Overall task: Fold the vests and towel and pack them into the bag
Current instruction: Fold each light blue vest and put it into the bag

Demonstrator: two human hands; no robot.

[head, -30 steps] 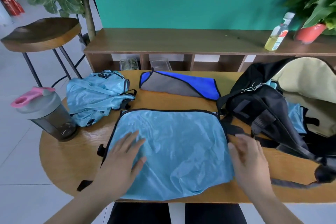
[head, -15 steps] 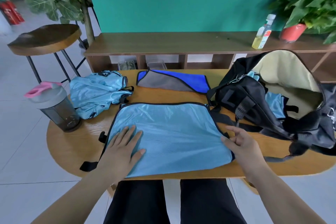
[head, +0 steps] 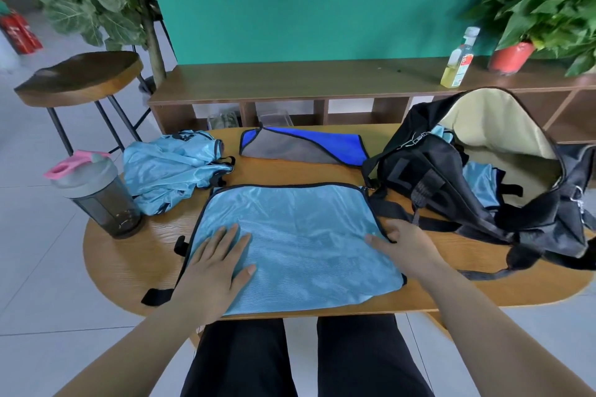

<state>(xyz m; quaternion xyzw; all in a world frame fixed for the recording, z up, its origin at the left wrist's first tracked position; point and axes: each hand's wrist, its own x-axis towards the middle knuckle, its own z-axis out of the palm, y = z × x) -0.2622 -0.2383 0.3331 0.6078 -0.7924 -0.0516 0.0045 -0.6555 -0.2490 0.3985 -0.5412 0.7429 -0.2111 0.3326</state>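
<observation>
the flat light-blue vest (head: 300,235) lies spread at the front edge of the wooden table (head: 129,261). the left hand (head: 216,264) rests palm down on its left part, fingers straight. the right hand (head: 406,245) pinches its black-trimmed right edge, thumb on top. a crumpled vest (head: 171,167) sits at the back left, the blue-grey towel (head: 300,148) at the back edge, the open black bag (head: 429,177) at the right end.

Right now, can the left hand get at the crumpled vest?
Probably yes: the left hand rests flat on the spread vest, and nothing stands between it and the crumpled vest; the shaker bottle sits aside.
</observation>
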